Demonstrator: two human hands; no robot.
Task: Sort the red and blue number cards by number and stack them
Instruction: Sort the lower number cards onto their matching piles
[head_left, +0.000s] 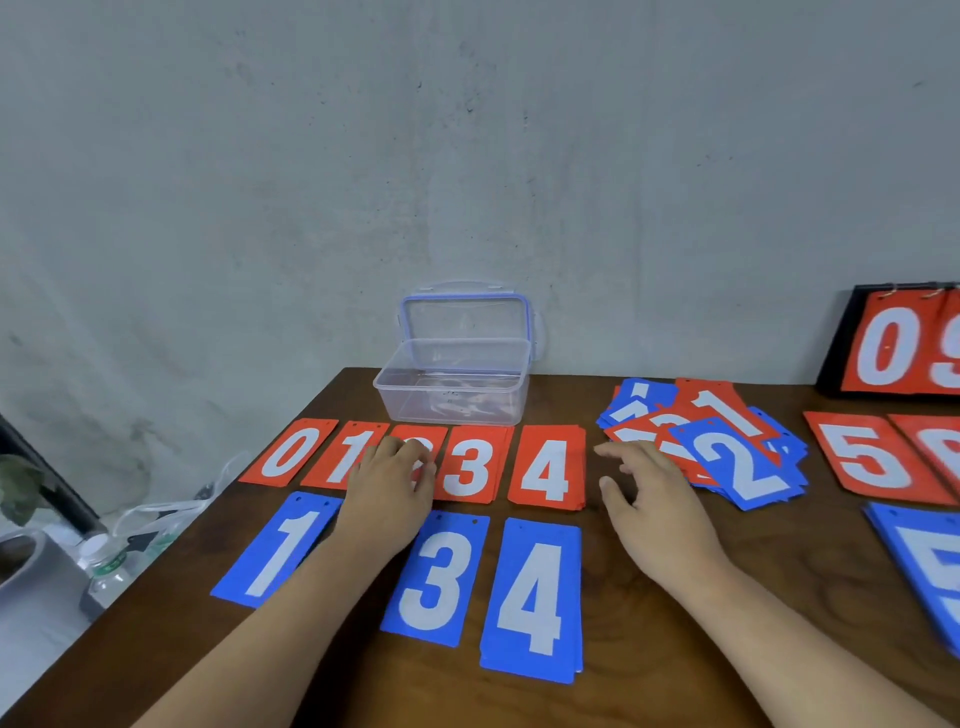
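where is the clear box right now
In the head view, the clear box sits centre-left at the table's back edge, just behind the red 3.

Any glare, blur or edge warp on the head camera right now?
Head view: soft even light, no glare; red 3 card and blue 4 card read crisply; wide-angle warp stretches the right-edge blue card, which the frame cuts off.
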